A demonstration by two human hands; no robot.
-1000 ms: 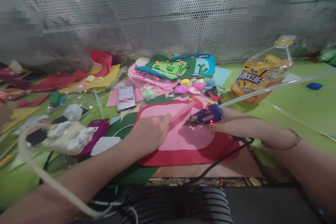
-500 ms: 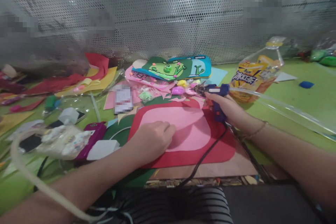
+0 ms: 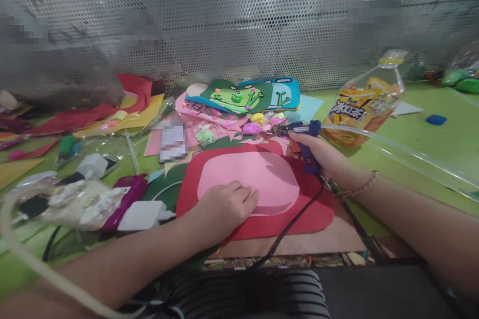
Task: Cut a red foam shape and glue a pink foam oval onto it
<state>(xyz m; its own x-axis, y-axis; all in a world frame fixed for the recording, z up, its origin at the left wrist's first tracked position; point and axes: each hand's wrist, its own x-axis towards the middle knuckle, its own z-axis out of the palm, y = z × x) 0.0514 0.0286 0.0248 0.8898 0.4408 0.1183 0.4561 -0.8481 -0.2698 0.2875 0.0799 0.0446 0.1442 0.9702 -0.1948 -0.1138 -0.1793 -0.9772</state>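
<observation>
My right hand [image 3: 318, 152] is wrapped round the handle of a dark blue glue gun [image 3: 309, 159], its nozzle pointing left. A long clear glue stick [image 3: 389, 142] sticks out of its back. Fingers curled and pressed together, my left hand [image 3: 230, 209] is on the lower edge of a rounded pink sheet [image 3: 247, 172]. That sheet lies on a larger red rounded sheet [image 3: 318, 214], and its lower right edge stands slightly raised. What the left fingertips do underneath is hidden. The gun's black cord [image 3: 288, 232] runs across the red sheet toward me.
A clear bottle with a yellow label [image 3: 354, 104] stands right of the gun. Decorated foam pieces [image 3: 243, 97] and small clay packets [image 3: 252, 127] lie behind the sheets. Chargers [image 3: 142, 215], a purple case [image 3: 129, 194] and a thick pale tube [image 3: 33, 264] crowd the left. Perforated metal [image 3: 224, 25] rises behind.
My left hand has moved a little right and down along the pink sheet. The sheet's right side, folded up before, now lies flatter. The glue gun is nearly still in my right hand.
</observation>
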